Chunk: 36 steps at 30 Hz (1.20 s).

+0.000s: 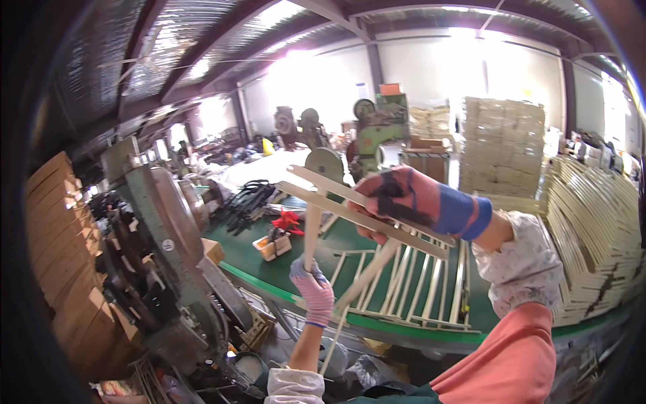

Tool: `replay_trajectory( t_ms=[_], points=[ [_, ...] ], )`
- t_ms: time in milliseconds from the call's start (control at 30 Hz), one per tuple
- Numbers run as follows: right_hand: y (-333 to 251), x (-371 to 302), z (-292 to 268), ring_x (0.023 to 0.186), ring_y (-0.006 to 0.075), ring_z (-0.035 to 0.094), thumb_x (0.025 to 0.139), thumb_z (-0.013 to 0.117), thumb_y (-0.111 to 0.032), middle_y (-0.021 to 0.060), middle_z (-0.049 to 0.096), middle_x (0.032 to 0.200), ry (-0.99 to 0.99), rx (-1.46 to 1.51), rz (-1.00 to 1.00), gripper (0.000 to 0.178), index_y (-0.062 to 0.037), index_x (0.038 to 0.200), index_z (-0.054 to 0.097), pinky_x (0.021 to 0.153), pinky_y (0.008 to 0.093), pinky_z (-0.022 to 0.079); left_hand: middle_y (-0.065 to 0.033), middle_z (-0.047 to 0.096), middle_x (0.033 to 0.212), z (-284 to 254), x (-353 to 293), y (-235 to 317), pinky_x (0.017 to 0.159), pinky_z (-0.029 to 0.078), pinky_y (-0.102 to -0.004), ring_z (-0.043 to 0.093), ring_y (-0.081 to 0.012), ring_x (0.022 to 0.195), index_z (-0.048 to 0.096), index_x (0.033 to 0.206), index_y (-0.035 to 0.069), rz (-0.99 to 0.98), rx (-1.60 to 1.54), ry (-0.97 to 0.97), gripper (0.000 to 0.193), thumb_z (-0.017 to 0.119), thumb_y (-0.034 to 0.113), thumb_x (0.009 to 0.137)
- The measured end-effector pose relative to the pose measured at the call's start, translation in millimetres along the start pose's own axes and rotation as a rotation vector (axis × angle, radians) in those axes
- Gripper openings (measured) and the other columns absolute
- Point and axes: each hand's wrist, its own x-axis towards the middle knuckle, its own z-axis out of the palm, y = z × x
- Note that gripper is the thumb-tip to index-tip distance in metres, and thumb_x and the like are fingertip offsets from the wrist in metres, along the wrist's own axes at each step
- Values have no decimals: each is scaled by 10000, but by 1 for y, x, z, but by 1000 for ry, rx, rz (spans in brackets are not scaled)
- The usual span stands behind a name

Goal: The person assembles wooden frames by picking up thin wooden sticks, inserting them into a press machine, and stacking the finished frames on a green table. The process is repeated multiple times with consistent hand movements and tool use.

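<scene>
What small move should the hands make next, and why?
I'd probably ease the pale frame down toward the green table. The right hand grips its upper bars and the left hand holds a leg, so it seems well supported; it looks raised, while slatted racks lie on the table beneath.

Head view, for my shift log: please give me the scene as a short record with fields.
Left hand: striped glove, grip closed near the lower end of a pale bar
Right hand: coral-and-blue glove, grip closed on upper bars
Table: green, bearing a barred frame, small open box, red item
Picture left: machine, brown cartons
Picture right: stacked pale frames
</scene>
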Motion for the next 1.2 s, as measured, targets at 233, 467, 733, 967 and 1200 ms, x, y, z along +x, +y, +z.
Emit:
replay_trajectory(
  t_ms=[233,467,733,967,1200],
  points=[
    [-23,3,-12,595,124,609,871,591,-143,87,623,744,17,-128,-77,241,38,1029,573,517,237,497,-186,532,1041,-56,13,26,820,391,-453,506,-370,905,463,1128,-22,214,23,-23,314,534,10,824],
    [39,23,7,535,125,577,856,590,-135,113,599,727,12,306,-49,283,51,1068,561,541,265,498,-161,535,1011,-101,-22,19,796,437,-402,523,-327,879,434,1141,18,150,65,-157,298,551,40,869],
    [103,31,44,505,90,555,847,625,-131,57,595,705,-15,71,286,265,43,1039,570,422,198,464,-203,485,1244,-191,-177,-84,992,355,-360,471,-288,1145,398,1277,-44,-900,-96,278,562,565,322,884],
    [94,71,25,425,43,431,866,606,-229,22,551,643,158,-291,196,323,28,1056,560,450,184,369,-56,333,1422,-125,-348,-157,996,323,-507,355,-298,1248,248,1425,176,-2024,-1058,256,893,452,730,754],
    [147,65,-8,416,35,391,915,531,-186,4,499,647,332,-218,228,293,24,1119,526,489,210,379,-81,399,1349,-93,-349,-224,779,398,-481,474,-292,1128,294,1376,153,-1972,-856,-14,832,459,706,778]
  ],
)
